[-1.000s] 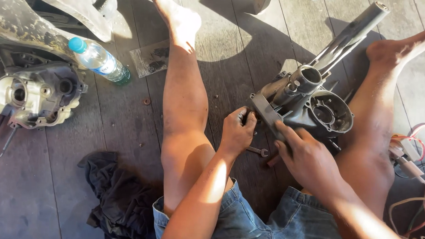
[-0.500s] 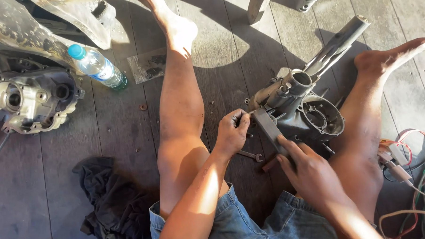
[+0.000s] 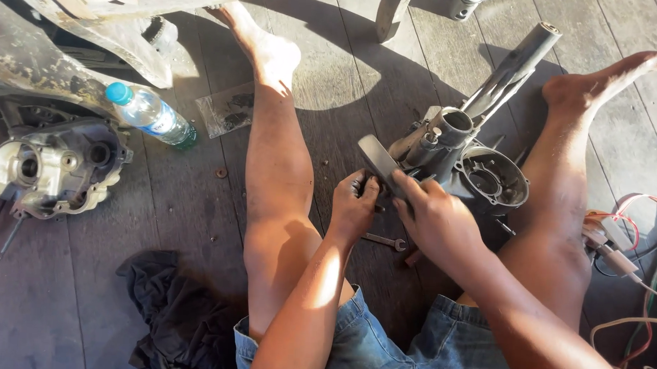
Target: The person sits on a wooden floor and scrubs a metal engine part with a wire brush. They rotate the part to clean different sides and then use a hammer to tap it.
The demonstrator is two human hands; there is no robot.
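Wooden plank floor [image 3: 181, 223], person seated, legs spread. Left hand [image 3: 353, 207] and right hand [image 3: 433, 221] both curled tight on a flat grey metal arm [image 3: 380, 161] of the engine part [image 3: 468, 156] between the knees. Wrench [image 3: 385, 242] lies under the hands; water bottle [image 3: 150, 115] far left.

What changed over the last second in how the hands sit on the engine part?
The left hand moved up against the flat grey arm of the engine casing, beside the right hand, which kept its grip. The spanner, water bottle and black cloth stayed put.
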